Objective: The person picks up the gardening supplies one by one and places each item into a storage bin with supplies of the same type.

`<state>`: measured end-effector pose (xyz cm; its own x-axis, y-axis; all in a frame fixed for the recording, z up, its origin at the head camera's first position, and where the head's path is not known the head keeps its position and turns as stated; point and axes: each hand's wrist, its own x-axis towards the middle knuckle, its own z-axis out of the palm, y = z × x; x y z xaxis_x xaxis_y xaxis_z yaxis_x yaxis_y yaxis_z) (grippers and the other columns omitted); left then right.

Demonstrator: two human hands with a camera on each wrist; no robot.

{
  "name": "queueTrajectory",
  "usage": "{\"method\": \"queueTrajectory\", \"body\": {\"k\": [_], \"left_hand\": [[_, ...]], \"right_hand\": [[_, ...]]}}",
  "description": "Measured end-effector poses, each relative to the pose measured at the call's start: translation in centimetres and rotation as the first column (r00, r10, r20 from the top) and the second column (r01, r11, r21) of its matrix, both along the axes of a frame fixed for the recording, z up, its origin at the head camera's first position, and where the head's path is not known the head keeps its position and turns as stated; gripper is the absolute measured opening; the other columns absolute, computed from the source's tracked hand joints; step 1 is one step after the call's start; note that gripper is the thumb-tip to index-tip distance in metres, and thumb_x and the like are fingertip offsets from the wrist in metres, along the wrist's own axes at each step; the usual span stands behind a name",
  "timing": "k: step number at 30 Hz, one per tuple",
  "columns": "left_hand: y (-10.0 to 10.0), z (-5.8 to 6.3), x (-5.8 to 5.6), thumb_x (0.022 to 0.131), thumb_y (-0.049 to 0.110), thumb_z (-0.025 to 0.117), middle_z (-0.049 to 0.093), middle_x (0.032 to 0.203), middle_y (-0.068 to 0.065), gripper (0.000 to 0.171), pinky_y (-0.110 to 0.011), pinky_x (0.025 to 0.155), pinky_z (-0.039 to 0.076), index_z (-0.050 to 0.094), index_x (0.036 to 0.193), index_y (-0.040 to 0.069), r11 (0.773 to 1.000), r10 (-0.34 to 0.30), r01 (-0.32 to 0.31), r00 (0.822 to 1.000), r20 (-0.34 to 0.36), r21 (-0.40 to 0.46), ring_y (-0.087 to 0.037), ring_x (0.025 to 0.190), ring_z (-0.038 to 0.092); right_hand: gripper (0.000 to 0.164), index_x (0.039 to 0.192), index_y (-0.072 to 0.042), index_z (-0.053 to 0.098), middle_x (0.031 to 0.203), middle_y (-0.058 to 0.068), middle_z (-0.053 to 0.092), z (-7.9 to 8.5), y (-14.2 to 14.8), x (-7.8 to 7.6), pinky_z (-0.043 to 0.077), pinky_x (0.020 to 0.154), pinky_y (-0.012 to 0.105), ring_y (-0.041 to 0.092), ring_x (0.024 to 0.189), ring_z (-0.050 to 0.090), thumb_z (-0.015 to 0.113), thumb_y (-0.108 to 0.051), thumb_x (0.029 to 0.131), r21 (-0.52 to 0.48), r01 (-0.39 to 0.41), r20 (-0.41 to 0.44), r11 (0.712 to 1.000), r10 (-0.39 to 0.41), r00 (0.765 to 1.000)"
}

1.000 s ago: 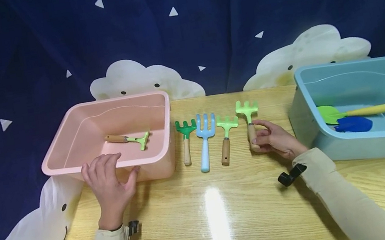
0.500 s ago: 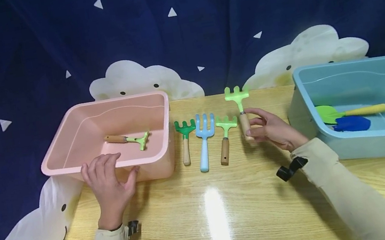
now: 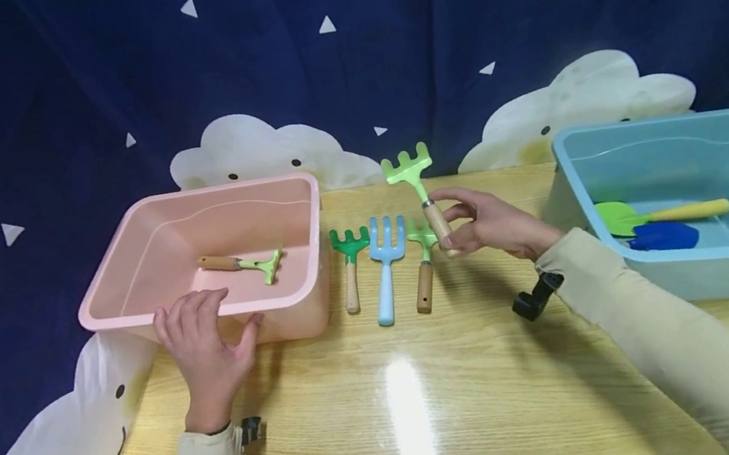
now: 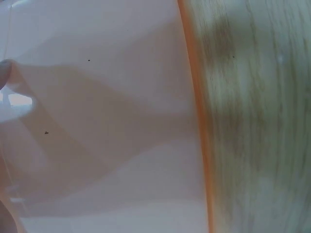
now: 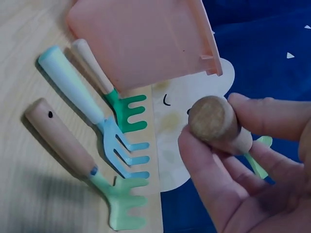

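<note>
In the head view my right hand (image 3: 496,222) holds a light green toy rake (image 3: 437,224) by its pale wooden handle, raised over the table with the tines pointing away. The right wrist view shows the thumb and fingers round that handle end. Below it, a second light green rake (image 3: 425,287) with a brown handle lies partly hidden. Beside that lie a light blue fork (image 3: 384,288) and a dark green rake (image 3: 351,285). My left hand (image 3: 206,356) grips the near rim of a pink bin (image 3: 317,291), fingers over the edge, thumb outside. Inside lies another light green rake (image 3: 220,263).
A blue bin (image 3: 702,277) stands at the right, holding a green shovel (image 3: 617,218) with a yellow handle and a dark blue scoop (image 3: 666,236). The wooden table (image 3: 313,442) meets a dark blue curtain (image 3: 408,53) with clouds and triangles behind.
My right hand has lifted the light green rake off the table and carried it left, over the brown-handled rake, tilting its tines left. The left hand has stayed on the pink bin's rim.
</note>
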<state>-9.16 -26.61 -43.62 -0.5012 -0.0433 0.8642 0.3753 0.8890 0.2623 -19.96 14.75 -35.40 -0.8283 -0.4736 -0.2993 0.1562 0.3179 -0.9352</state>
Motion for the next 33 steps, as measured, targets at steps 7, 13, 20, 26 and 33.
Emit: {"method": "queueTrajectory", "body": {"k": [7, 13, 20, 26, 33], "left_hand": [[0.1, -0.1, 0.0, 0.075, 0.042, 0.07, 0.063, 0.11, -0.021, 0.054, -0.057, 0.113, 0.016, 0.065, 0.109, 0.0, 1.0, -0.002, 0.002, 1.0, 0.001, 0.003, -0.04, 0.11, 0.049], [0.1, -0.1, -0.1, 0.073, 0.037, 0.072, 0.065, 0.114, -0.019, 0.053, -0.057, 0.113, 0.015, 0.065, 0.109, -0.001, 1.0, -0.012, 0.013, 1.0, -0.007, 0.02, -0.039, 0.113, 0.049], [0.2, -0.1, -0.3, 0.071, 0.036, 0.072, 0.065, 0.114, -0.018, 0.052, -0.057, 0.114, 0.013, 0.065, 0.107, -0.001, 0.999, -0.016, 0.017, 0.999, -0.032, 0.036, -0.038, 0.114, 0.049], [0.4, -0.2, -0.4, 0.072, 0.037, 0.072, 0.066, 0.114, -0.018, 0.052, -0.056, 0.115, 0.013, 0.065, 0.106, -0.001, 0.999, -0.012, 0.014, 0.999, -0.042, 0.043, -0.038, 0.114, 0.05], [0.5, -0.2, -0.5, 0.072, 0.038, 0.071, 0.065, 0.112, -0.019, 0.053, -0.057, 0.114, 0.012, 0.065, 0.106, -0.001, 0.998, -0.013, 0.016, 0.999, -0.046, 0.059, -0.039, 0.113, 0.048]], "right_hand": [[0.083, 0.157, -0.019, 0.025, 0.144, 0.026, 0.044, 1.5, -1.1, -1.1, 0.059, 0.087, 0.041, 0.018, 0.095, 0.07, 0.061, 0.009, 0.088, 0.003, -0.075, -0.031, 0.997, 0.075, 0.997], [0.08, 0.156, -0.021, 0.028, 0.145, 0.022, 0.046, 2.3, -1.9, -2.0, 0.058, 0.088, 0.043, 0.022, 0.101, 0.068, 0.064, 0.003, 0.088, 0.074, -0.121, -0.068, 0.99, 0.126, 0.99], [0.078, 0.152, -0.027, 0.034, 0.139, 0.015, 0.052, 4.3, -4.0, -2.4, 0.058, 0.083, 0.039, 0.029, 0.106, 0.065, 0.065, 0.0, 0.085, 0.108, -0.173, -0.118, 0.979, 0.185, 0.976], [0.076, 0.151, -0.027, 0.036, 0.135, 0.014, 0.056, 6.2, -6.0, -2.5, 0.059, 0.085, 0.042, 0.028, 0.1, 0.069, 0.064, 0.003, 0.087, 0.096, -0.198, -0.155, 0.975, 0.211, 0.965], [0.075, 0.152, -0.024, 0.035, 0.132, 0.013, 0.057, 7.6, -8.7, -2.8, 0.059, 0.082, 0.04, 0.027, 0.094, 0.069, 0.061, 0.005, 0.088, 0.081, -0.246, -0.171, 0.966, 0.257, 0.951]]}}
